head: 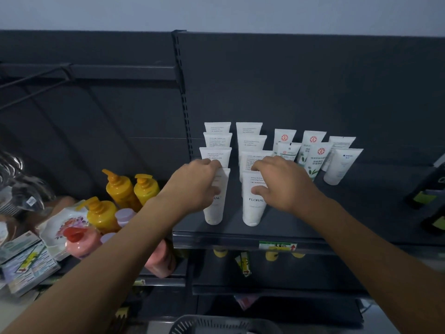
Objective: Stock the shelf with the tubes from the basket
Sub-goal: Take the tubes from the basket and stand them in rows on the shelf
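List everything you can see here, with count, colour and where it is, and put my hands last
White tubes: eight, white, two columns at the left of the shelf.
Green-print tubes: four, white with green and red, middle of shelf.
Blue-print tubes: two, white, right of those.
Pump bottles: three, yellow, lower left shelf.
Pink bottles: at least two, below the yellow ones.
Basket: one, grey, bottom edge, contents hidden.
Left hand: on the front tube of the left column.
Right hand: on the front tube of the second column.

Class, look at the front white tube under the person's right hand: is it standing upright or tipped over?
Upright. The front white tube stands cap-down on the shelf, crimped end up, with the right hand gripping its top.
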Demonstrator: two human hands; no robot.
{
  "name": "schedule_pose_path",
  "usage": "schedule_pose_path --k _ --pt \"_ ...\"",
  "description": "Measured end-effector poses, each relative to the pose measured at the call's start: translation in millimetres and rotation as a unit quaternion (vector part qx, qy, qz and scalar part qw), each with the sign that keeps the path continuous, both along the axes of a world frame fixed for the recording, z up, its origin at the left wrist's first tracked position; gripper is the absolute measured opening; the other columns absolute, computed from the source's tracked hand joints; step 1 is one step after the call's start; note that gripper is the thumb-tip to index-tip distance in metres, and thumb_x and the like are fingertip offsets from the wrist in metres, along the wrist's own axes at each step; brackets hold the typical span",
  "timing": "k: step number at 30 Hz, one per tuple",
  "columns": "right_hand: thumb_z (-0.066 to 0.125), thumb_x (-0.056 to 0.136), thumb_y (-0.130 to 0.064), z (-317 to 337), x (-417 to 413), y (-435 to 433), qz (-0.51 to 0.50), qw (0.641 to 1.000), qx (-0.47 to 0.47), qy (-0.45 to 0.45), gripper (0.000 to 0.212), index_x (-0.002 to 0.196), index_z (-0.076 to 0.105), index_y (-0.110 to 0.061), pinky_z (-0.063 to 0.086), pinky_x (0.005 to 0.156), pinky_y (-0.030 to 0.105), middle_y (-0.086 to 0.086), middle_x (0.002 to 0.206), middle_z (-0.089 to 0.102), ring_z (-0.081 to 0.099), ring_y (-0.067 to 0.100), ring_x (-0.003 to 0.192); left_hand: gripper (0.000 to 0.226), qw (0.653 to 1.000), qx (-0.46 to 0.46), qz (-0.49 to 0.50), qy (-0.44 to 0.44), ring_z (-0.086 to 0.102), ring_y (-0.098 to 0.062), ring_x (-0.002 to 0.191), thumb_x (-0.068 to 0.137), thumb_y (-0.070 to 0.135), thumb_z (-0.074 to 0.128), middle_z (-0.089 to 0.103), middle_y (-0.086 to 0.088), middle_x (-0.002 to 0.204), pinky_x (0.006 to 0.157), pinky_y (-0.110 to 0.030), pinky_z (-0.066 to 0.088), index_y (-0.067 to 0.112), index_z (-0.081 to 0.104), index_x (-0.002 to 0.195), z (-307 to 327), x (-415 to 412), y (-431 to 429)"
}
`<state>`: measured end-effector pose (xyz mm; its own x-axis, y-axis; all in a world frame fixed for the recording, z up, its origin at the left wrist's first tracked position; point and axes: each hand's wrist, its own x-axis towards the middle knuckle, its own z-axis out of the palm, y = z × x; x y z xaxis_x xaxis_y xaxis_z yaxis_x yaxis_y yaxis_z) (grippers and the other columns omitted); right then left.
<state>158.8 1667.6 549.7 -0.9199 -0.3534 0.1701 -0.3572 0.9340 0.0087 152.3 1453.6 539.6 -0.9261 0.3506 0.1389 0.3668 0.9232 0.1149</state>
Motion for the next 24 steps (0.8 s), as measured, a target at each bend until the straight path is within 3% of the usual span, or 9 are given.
schedule_pose_path --k 3,5,7,11,16,19,24 --pt "0.066 0.084 -0.044 3.4 7.3 -1.6 -0.004 0.999 0.013 0.043 0.045 0.12 0.059 -0.018 0.043 0.091 0.039 0.0 0.115 0.06 0.053 0.023 0.109 0.069 0.999 0.005 0.001 0.04 0.053 -0.026 0.117 0.083 0.042 0.07 0.054 -0.003 0.134 0.096 -0.04 0.046 0.019 0.041 0.142 0.3 6.7 -2.9" --pt "0.067 0.083 -0.042 7.1 15.1 -3.8 -0.002 0.997 0.014 0.079 0.044 0.118 0.06 -0.017 0.043 0.089 0.039 0.001 0.113 0.06 0.053 0.024 0.106 0.073 0.997 0.021 -0.003 0.077 0.049 -0.025 0.12 0.08 0.043 0.071 0.052 -0.003 0.135 0.098 -0.039 0.045 0.019 0.041 0.142 2.7 14.1 -5.9" --pt "0.07 0.081 -0.038 11.5 25.4 -7.4 0.006 0.994 0.0 0.113 0.042 0.115 0.063 -0.015 0.044 0.085 0.039 0.002 0.108 0.061 0.054 0.025 0.101 0.068 0.993 0.042 -0.01 0.114 0.047 -0.024 0.118 0.077 0.039 0.074 0.052 -0.002 0.13 0.097 -0.038 0.046 0.019 0.047 0.136 6.4 22.3 -10.5" --pt "0.074 0.078 -0.031 16.6 55.0 -19.0 0.029 0.986 -0.043 0.159 0.039 0.111 0.067 -0.012 0.045 0.077 0.039 0.003 0.099 0.064 0.057 0.026 0.093 0.036 0.981 0.081 -0.043 0.169 0.05 -0.016 0.099 0.081 0.039 0.067 0.055 0.005 0.108 0.082 -0.034 0.05 0.022 0.057 0.111 13.3 46.5 -21.1" --pt "0.071 0.084 -0.033 -16.0 101.4 -35.6 0.039 0.99 -0.107 0.083 0.035 0.114 0.065 -0.018 0.05 0.076 0.036 -0.003 0.099 0.064 0.057 0.018 0.094 0.024 0.988 0.108 -0.075 0.079 0.055 -0.009 0.087 0.085 0.045 0.058 0.056 0.012 0.095 0.069 -0.033 0.054 0.027 0.057 0.102 -22.2 83.1 -36.9" --pt "0.071 0.084 -0.035 -70.3 125.8 -38.1 0.022 0.993 -0.112 -0.002 0.035 0.116 0.063 -0.022 0.052 0.079 0.037 -0.005 0.105 0.063 0.057 0.017 0.101 0.029 0.994 0.076 -0.072 -0.017 0.06 -0.016 0.088 0.083 0.049 0.055 0.059 0.007 0.098 0.071 -0.038 0.055 0.026 0.057 0.102 -77.6 102.5 -46.1" --pt "0.074 0.082 -0.028 -182.3 160.6 -31.5 -0.002 0.984 -0.109 -0.142 0.033 0.111 0.065 -0.016 0.054 0.072 0.038 -0.001 0.103 0.062 0.059 0.022 0.1 0.035 0.981 0.04 -0.048 -0.183 0.064 -0.028 0.095 0.076 0.048 0.053 0.064 0.0 0.102 0.077 -0.041 0.055 0.025 0.059 0.103 -189.9 138.4 -48.2"
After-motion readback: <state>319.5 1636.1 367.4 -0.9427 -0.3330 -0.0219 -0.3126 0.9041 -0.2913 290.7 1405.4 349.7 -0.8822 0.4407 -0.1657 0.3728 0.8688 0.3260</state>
